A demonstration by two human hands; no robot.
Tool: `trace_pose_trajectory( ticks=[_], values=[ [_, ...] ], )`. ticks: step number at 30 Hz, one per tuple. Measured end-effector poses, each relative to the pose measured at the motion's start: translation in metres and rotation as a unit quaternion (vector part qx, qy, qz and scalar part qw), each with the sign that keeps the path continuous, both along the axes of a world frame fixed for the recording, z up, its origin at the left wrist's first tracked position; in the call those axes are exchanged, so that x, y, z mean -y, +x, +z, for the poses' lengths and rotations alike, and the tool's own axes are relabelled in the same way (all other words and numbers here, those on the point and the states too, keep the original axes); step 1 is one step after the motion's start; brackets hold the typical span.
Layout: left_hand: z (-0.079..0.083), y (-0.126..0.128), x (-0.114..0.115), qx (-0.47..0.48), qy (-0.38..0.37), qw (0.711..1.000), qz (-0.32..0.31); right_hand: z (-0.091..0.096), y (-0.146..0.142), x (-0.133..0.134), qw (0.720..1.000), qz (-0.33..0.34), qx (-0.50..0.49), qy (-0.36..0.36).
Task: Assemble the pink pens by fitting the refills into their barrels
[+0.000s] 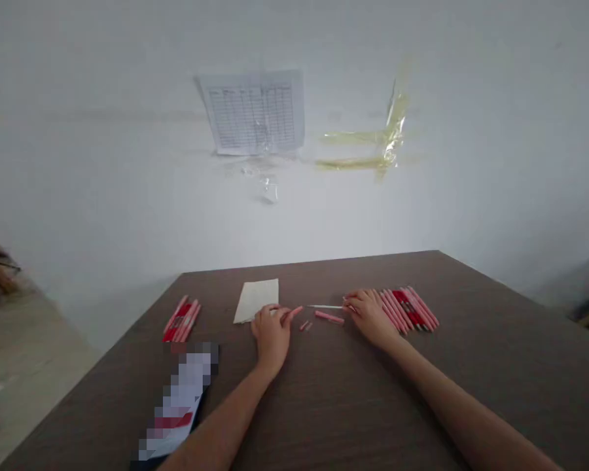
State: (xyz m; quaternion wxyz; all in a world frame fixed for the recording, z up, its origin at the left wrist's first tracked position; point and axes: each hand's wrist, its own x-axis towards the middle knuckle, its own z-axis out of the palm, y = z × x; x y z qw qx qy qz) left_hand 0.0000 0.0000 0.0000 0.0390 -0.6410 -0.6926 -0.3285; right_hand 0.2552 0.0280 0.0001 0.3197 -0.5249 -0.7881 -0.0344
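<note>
My left hand [271, 335] is closed around a pink pen barrel [297, 309], whose end sticks out to the right between thumb and fingers. In a pinch, my right hand [370, 317] holds a thin white rod [325, 307] that looks like a pen refill and points left. On the table between the hands lie a pink pen piece [329, 317] and small pink bits [305, 325], too small to name. A folded off-white cloth or paper [258, 299] rests beside my left hand. Just right of my right hand, pink and red pens [412, 309] lie side by side, partly covered by it.
Several more pink and red pens [182, 319] lie at the table's left. A blurred-out, pale flat object [184, 392] is near my left forearm. The brown table [314, 405] meets a white wall, where a printed sheet [255, 114] and yellowish tape [390, 140] are stuck.
</note>
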Motion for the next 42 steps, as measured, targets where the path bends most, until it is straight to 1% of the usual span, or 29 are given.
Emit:
trace_pose_trajectory(
  ticks=[6, 12, 16, 19, 22, 25, 27, 29, 35, 42],
  values=[
    [0.006, 0.001, 0.002, -0.006, -0.017, 1.000, 0.019, -0.006, -0.002, -0.002, 1.000, 0.012, 0.005, 0.003],
    [0.004, 0.002, 0.003, -0.026, -0.050, 0.998, 0.042, -0.009, -0.004, -0.002, 1.000, 0.027, -0.009, 0.008],
    [0.003, 0.003, 0.003, -0.030, -0.057, 0.997, 0.039, -0.008, -0.003, -0.001, 1.000, 0.023, -0.011, 0.010],
    [0.003, 0.003, 0.003, -0.028, -0.049, 0.998, 0.033, -0.008, -0.003, -0.001, 0.999, 0.031, -0.013, 0.012],
    [0.002, 0.003, 0.001, -0.010, -0.031, 0.999, 0.018, -0.009, -0.003, -0.003, 0.999, 0.037, -0.013, 0.015],
    [0.001, 0.002, -0.001, 0.006, -0.014, 1.000, -0.026, -0.011, -0.003, -0.005, 0.999, 0.042, -0.012, 0.014],
    [0.001, 0.002, -0.002, 0.011, -0.013, 0.998, -0.057, -0.012, -0.003, -0.005, 0.999, 0.046, -0.013, 0.009],
    [0.001, 0.002, -0.003, 0.015, -0.019, 0.997, -0.074, -0.011, -0.004, -0.005, 0.999, 0.052, -0.016, 0.003],
    [0.001, 0.003, -0.003, 0.031, -0.025, 0.994, -0.097, -0.009, -0.005, -0.002, 0.998, 0.068, -0.016, 0.003],
    [0.005, 0.004, 0.000, 0.031, -0.035, 0.994, -0.099, -0.009, -0.005, -0.003, 0.997, 0.071, -0.015, 0.004]
  ],
)
